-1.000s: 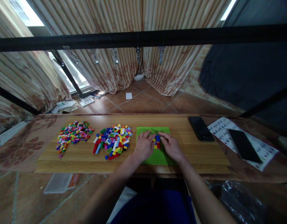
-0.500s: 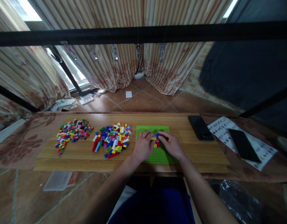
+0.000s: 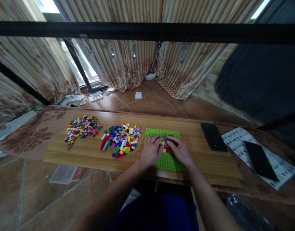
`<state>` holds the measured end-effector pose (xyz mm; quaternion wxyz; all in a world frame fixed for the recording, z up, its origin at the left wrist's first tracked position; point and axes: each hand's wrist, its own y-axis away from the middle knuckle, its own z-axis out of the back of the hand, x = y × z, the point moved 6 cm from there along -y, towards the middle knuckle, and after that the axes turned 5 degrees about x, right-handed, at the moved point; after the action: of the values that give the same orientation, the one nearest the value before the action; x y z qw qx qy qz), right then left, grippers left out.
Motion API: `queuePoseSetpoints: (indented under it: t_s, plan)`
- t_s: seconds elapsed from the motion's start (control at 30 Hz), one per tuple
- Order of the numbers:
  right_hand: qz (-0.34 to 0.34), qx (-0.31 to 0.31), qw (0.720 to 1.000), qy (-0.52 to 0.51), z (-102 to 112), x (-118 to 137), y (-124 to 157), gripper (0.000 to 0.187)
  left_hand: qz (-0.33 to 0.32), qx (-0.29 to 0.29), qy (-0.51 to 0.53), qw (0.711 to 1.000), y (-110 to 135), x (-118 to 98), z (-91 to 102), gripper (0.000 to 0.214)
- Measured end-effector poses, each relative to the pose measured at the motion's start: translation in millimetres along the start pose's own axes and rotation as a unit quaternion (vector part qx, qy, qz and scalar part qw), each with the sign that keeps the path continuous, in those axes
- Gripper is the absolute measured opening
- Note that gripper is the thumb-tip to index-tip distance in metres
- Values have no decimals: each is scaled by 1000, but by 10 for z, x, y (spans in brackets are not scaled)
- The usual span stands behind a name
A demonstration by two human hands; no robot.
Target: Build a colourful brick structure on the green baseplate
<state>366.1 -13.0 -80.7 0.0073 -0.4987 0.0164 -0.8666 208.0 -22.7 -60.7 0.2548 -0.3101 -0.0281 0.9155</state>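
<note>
A green studded baseplate (image 3: 172, 164) lies on the wooden board, carrying a small cluster of yellow, red and blue toy bricks (image 3: 167, 149). From the left, my left hand (image 3: 151, 151) bends its fingers over the plate, with thumb and fingertips against the left side of the cluster. My right hand (image 3: 182, 152) reaches in from the other side, its fingertips closed on a blue brick (image 3: 167, 140) at the cluster's far edge. Both hands partly cover the bricks, so their full layout is hidden.
Left of the plate lie a pile of larger mixed bricks (image 3: 122, 139) and a pile of smaller ones (image 3: 82, 128). To the right are a black phone (image 3: 214, 137), a printed sheet (image 3: 236, 136) and another dark phone (image 3: 260, 160). A black bar (image 3: 147, 31) crosses above.
The view has turned slightly, so the board and its contents appear shifted right and tilted. Both hands stay at the same brick cluster, with little change in their grip.
</note>
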Motion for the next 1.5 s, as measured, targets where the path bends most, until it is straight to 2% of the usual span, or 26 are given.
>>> queuePoseSetpoints:
  t_s: [0.27,0.6,0.93,1.1,1.27,1.4,1.5]
  plan:
    - [-21,-7,1000,8,19,57,-9,36,-1,-4,-1,1000,7,-16,-1,35]
    - [-46,16,999,9,7,28,-128,28,3,-1,-6,1000,8,0,-17,36]
    - [-167,54,984,-28,31,0,-260,26,4,-3,-6,1000,5,-8,-20,36]
    - [-185,69,977,-75,33,51,-218,28,-6,-12,-7,1000,14,-18,-3,35]
    - [-181,38,974,-130,87,-13,-132,41,-16,-17,-13,1000,21,-38,22,40]
    - [-185,-5,969,-163,117,-110,-81,37,-19,-14,-28,999,30,-53,24,43]
    - [-185,-8,970,-160,92,-119,-74,35,-20,-13,-38,999,36,-55,13,43]
